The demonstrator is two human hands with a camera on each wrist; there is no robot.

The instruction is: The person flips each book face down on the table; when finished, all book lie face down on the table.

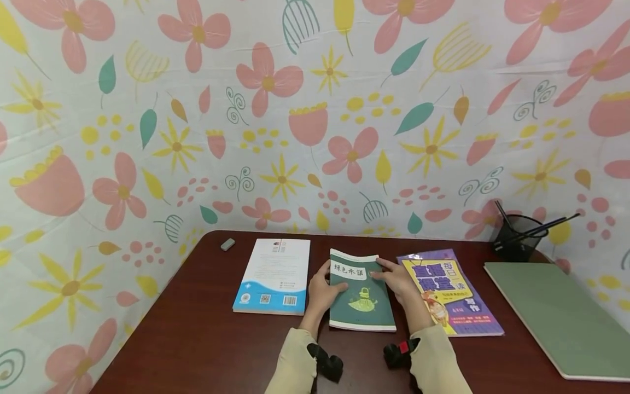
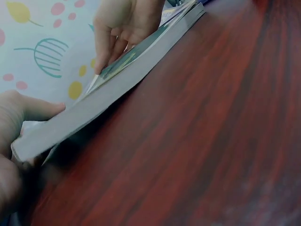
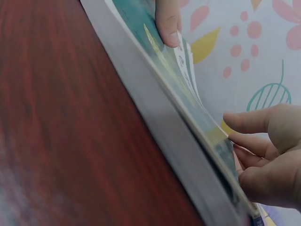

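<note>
A green paperback book [image 1: 361,306] with a white title label lies between my two hands on the dark table. My left hand [image 1: 322,290] grips its left edge, thumb flat on the cover; in the left wrist view the other fingers of this hand [image 2: 11,127] go under the book and its near edge sits off the table. At the top right corner, my right hand [image 1: 398,280] holds the book's edge with curled fingers. Near that hand [image 3: 273,150], in the right wrist view, a narrow dark gap shows between the cover and the pages.
To the left lies a white-and-blue book [image 1: 275,273], with a small grey eraser-like block [image 1: 227,244] behind it. On the right are a purple-and-yellow book [image 1: 472,306], a green board [image 1: 566,317] and a black mesh pen holder [image 1: 517,238] with pens. A flowered cloth [image 1: 315,120] hangs behind.
</note>
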